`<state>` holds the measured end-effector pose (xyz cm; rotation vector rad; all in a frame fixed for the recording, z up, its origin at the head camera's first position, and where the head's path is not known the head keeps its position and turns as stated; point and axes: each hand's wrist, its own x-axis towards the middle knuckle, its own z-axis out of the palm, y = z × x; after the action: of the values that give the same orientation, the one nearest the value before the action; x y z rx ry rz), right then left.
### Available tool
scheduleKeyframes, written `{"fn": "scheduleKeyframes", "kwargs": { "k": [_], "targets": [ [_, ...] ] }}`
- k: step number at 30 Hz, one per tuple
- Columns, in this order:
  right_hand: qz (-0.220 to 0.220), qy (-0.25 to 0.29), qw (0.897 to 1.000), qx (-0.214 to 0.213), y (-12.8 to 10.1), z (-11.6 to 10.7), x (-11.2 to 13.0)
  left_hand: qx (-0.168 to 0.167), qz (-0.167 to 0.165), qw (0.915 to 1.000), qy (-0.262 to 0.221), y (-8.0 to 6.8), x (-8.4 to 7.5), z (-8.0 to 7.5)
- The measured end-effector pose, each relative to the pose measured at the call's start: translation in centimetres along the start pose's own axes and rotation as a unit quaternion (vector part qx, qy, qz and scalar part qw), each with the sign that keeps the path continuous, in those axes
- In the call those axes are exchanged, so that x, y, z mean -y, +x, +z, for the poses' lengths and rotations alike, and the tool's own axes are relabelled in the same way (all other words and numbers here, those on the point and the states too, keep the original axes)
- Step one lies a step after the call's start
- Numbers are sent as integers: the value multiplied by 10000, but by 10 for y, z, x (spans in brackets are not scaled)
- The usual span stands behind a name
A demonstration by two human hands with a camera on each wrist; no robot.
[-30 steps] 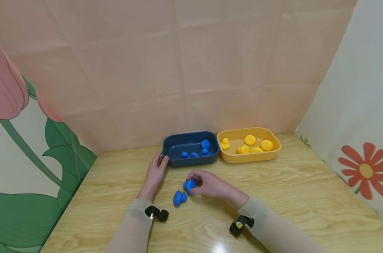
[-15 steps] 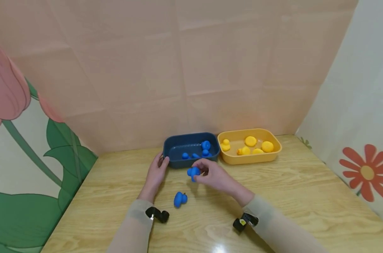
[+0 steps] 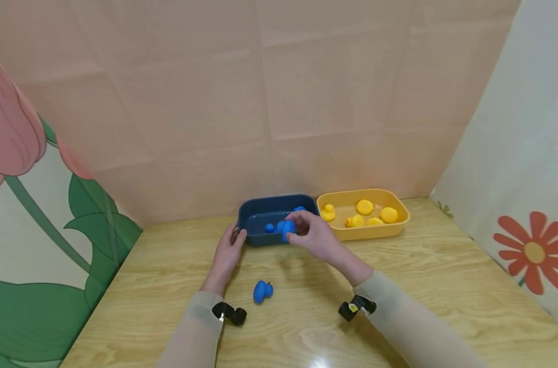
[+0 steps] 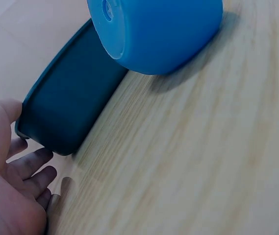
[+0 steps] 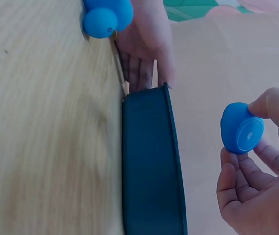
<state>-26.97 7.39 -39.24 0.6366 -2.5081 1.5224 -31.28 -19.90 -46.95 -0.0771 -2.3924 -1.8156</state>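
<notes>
My right hand (image 3: 316,236) pinches a blue rubber duck (image 5: 241,128) between thumb and fingers, its round flat base showing in the right wrist view. In the head view this duck overlaps the front wall of the dark blue tray (image 3: 260,238). My left hand (image 3: 228,252) rests at the tray's left end, thumb at the rim and fingers extended along the outside. A second blue duck (image 3: 262,292) sits on the table between my forearms; it looms large in the left wrist view. More blue toys (image 3: 270,228) lie inside the tray, partly hidden by my right hand.
A yellow tray (image 3: 370,234) stands right beside the blue one, with several yellow toys (image 3: 355,221) in it. Both trays are near the back edge of the wooden table (image 3: 168,286), before a pink backdrop (image 3: 191,112). A flower-printed sheet (image 3: 532,255) hangs on the right.
My right hand has lifted the blue duck off the table and carried it back to the blue tray's front wall. The left hand stays at the tray's end; the other duck has not moved.
</notes>
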Motion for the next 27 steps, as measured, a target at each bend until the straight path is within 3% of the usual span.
{"fn": "scheduleKeyframes", "kwargs": {
  "k": [14, 27],
  "targets": [
    [175, -200, 9985, -475, 32, -7, -8, -34, -57, 10000, 65, -1, 1, 1],
    [310, -348, 9970, -622, 59, -4, -21, -38, -1, 10000, 31, -1, 3, 1]
  ]
}}
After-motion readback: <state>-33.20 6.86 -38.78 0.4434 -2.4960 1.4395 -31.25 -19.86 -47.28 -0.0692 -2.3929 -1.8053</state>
